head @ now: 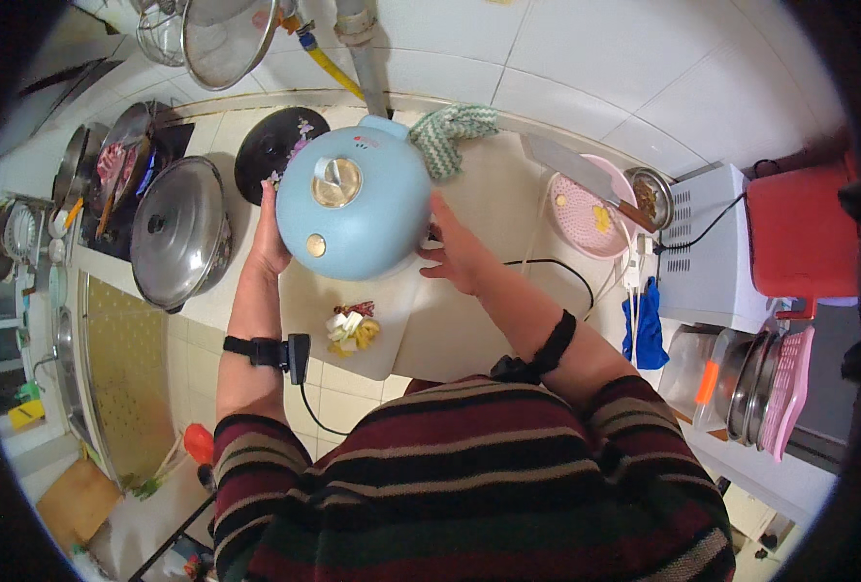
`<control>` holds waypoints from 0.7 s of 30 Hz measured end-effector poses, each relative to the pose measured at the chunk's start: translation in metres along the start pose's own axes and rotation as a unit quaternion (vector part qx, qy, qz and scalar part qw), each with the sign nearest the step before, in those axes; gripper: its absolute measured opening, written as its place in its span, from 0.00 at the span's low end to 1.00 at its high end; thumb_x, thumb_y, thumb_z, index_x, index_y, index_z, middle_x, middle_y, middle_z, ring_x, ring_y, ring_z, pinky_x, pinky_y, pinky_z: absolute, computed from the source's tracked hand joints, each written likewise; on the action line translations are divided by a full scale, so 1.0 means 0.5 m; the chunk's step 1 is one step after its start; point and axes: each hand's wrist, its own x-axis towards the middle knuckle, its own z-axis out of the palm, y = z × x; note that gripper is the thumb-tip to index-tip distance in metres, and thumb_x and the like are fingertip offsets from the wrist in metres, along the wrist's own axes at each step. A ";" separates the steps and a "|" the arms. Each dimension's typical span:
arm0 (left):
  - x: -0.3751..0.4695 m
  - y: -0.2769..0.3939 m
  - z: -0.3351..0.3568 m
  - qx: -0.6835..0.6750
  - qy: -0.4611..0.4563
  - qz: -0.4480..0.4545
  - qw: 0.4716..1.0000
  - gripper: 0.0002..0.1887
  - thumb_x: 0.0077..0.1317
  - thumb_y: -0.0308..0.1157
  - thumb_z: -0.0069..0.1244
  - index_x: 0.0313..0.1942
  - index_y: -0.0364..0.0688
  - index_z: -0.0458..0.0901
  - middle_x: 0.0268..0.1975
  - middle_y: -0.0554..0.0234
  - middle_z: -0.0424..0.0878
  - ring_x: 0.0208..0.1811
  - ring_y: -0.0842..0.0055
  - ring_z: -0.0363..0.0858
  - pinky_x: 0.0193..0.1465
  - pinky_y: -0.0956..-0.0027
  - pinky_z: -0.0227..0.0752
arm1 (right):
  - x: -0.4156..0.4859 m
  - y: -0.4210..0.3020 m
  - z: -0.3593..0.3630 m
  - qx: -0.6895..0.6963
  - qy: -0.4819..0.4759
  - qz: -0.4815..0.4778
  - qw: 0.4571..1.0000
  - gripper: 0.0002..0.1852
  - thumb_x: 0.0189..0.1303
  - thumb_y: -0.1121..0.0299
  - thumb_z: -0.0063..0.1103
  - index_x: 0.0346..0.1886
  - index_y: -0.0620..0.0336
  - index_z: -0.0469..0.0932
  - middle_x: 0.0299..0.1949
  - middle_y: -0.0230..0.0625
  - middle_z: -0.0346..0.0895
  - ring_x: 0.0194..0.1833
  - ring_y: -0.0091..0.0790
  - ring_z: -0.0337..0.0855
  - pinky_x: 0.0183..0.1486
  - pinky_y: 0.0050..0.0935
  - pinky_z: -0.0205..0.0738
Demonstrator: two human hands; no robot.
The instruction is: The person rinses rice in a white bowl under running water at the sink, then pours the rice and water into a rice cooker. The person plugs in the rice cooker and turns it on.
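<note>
A light-blue rounded electric cooker (372, 225) with a metal-coloured disc on its lid stands before me, over the back of a white cutting board (361, 364). My left hand (267, 236) lies along its left side, the thumb pointing up. At its right side is my right hand (456, 247), fingers spread, the index fingertip close to the cooker; whether it touches is unclear. Chopped white and yellow pieces (352, 331) with dried red chillies (358, 308) lie on the board in front of the cooker. A black plate-like item with pink flowers (263, 145) is partly behind it.
Left are a lidded pot (176, 233) and a wok (121, 156) holding meat on the stove. A green-white cloth (449, 138) lies behind. To the right, a cleaver (572, 166) rests across a pink basket (572, 222) near a metal bowl (649, 196); a black cord (569, 265) crosses the counter.
</note>
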 end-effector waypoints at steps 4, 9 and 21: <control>-0.006 -0.005 0.021 -0.030 -0.024 0.013 0.999 0.43 0.65 0.69 0.28 0.66 0.41 0.62 0.64 0.53 0.69 0.63 0.64 0.70 0.64 0.58 0.64 | -0.008 0.000 0.015 -0.034 0.004 -0.014 0.999 0.59 0.48 0.20 0.38 0.75 0.46 0.33 0.74 0.43 0.36 0.66 0.53 0.58 0.64 0.49 0.55; -0.015 -0.025 0.056 -0.010 -0.033 0.014 0.999 0.42 0.65 0.69 0.28 0.67 0.43 0.60 0.65 0.53 0.67 0.64 0.63 0.68 0.66 0.57 0.62 | -0.025 0.010 -0.012 -0.090 0.051 -0.038 0.994 0.56 0.51 0.24 0.42 0.75 0.46 0.35 0.73 0.39 0.43 0.60 0.46 0.63 0.60 0.39 0.59; -0.074 -0.157 0.262 0.077 -0.035 -0.074 0.994 0.48 0.63 0.72 0.24 0.70 0.41 0.54 0.72 0.49 0.52 0.73 0.60 0.48 0.73 0.54 0.38 | -0.180 0.062 -0.224 -0.080 0.133 -0.046 0.987 0.43 0.58 0.31 0.41 0.70 0.49 0.56 0.63 0.37 0.63 0.49 0.36 0.71 0.54 0.34 0.63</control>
